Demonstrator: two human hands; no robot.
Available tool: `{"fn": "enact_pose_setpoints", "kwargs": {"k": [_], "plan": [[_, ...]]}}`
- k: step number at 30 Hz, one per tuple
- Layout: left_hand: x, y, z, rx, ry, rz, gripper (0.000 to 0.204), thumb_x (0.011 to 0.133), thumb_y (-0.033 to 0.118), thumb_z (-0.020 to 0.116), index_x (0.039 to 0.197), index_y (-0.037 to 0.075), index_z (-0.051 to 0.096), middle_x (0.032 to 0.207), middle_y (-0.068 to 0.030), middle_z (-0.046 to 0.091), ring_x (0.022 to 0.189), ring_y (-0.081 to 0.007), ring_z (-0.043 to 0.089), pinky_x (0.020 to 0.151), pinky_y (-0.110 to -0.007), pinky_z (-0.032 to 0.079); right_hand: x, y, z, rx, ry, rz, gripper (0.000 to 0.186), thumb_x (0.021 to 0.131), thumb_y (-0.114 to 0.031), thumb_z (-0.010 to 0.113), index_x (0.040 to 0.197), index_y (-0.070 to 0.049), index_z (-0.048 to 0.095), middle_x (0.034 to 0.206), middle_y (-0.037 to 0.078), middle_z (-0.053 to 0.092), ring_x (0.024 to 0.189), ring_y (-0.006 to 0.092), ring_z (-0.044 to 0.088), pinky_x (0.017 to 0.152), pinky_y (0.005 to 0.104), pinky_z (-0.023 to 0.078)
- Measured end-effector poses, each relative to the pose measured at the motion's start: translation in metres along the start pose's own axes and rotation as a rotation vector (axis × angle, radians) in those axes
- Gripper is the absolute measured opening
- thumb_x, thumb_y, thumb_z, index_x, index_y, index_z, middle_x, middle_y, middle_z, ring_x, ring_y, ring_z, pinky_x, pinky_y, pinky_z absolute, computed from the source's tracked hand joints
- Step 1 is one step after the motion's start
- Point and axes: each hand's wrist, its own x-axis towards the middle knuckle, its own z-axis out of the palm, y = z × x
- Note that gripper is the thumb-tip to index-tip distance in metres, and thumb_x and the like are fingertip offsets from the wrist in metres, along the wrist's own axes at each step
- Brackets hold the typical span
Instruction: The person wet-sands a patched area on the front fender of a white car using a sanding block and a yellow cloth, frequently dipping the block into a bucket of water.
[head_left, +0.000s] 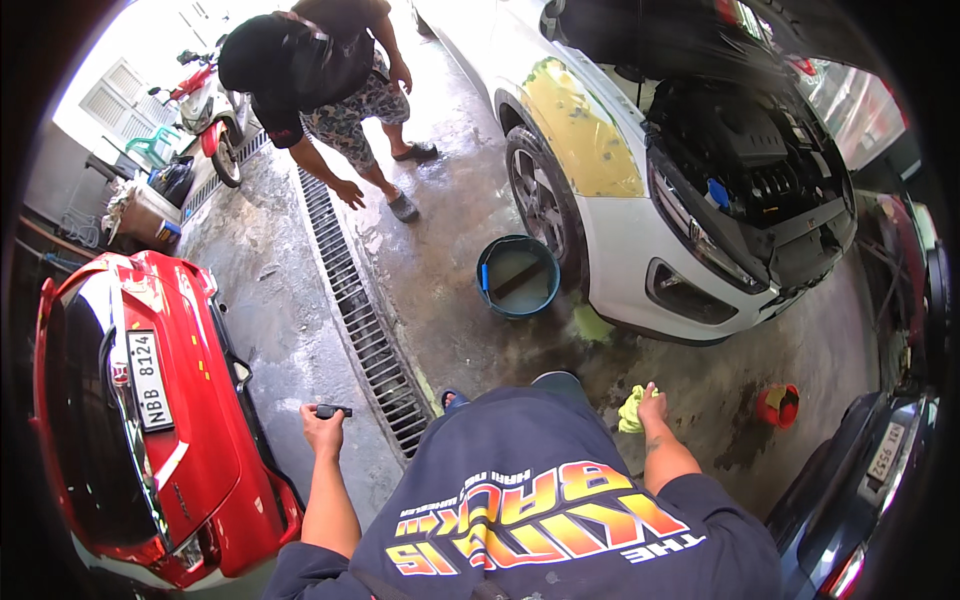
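Note:
My left hand [323, 427] is closed on a small black object [333, 411], held out beside the rear of a red car [190, 400]. My right hand [651, 407] grips a crumpled yellow-green cloth [631, 412]. Ahead of me, a dark round bucket [478, 292] with cloudy water and a dark bar-shaped item inside stands by the front wheel of a white car [628, 255]. That car has its bonnet raised, its engine [750, 150] exposed and a patchy yellowish area [575, 130] on its fender.
A co-worker [320, 75] stands bent forward beside the white car. A long drain grate [360, 310] runs along the wet floor. A red bucket [777, 404] and a dark car [845, 510] are at right. A scooter [225, 140], green stool [150, 150] and clutter sit at back left.

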Motion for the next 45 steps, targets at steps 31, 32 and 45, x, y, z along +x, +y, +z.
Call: {"fn": "enact_pose_setpoints", "kwargs": {"k": [31,32,45], "plan": [[0.018,-0.233,0.023,-0.687,0.048,-0.858,0.041,0.097,0.041,0.075,0.116,0.007,0.063,0.088,-0.0093,0.071,0.059,-0.019,0.063,0.048,-0.032,0.046,-0.081,-0.245,0.015,0.986,-0.459,0.115,0.068,0.108,-0.072,0.033,0.131,-0.015,0.063,0.111,0.008,0.077,0.089,0.0271,0.077,0.055,0.0433,0.06],[0.023,-0.226,0.021,-0.726,0.067,-0.867,0.04,0.097,0.041,0.076,0.114,0.007,0.062,0.087,-0.0089,0.071,0.06,-0.0186,0.063,0.048,-0.032,0.046,-0.087,-0.266,0.015,0.986,-0.454,0.106,0.072,0.108,-0.074,0.031,0.131,-0.015,0.063,0.113,0.009,0.077,0.089,0.0266,0.077,0.057,0.0432,0.06],[0.109,-0.105,0.021,-0.699,-0.009,-0.598,0.047,0.089,0.023,0.088,0.122,0.007,0.059,0.088,-0.0079,0.071,0.06,-0.0153,0.062,0.048,-0.029,0.045,-0.108,-0.407,0.07,0.989,-0.382,0.001,0.045,0.101,-0.054,0.071,0.131,-0.023,0.058,0.103,0.002,0.072,0.084,0.02,0.072,0.057,0.0362,0.055]]}}
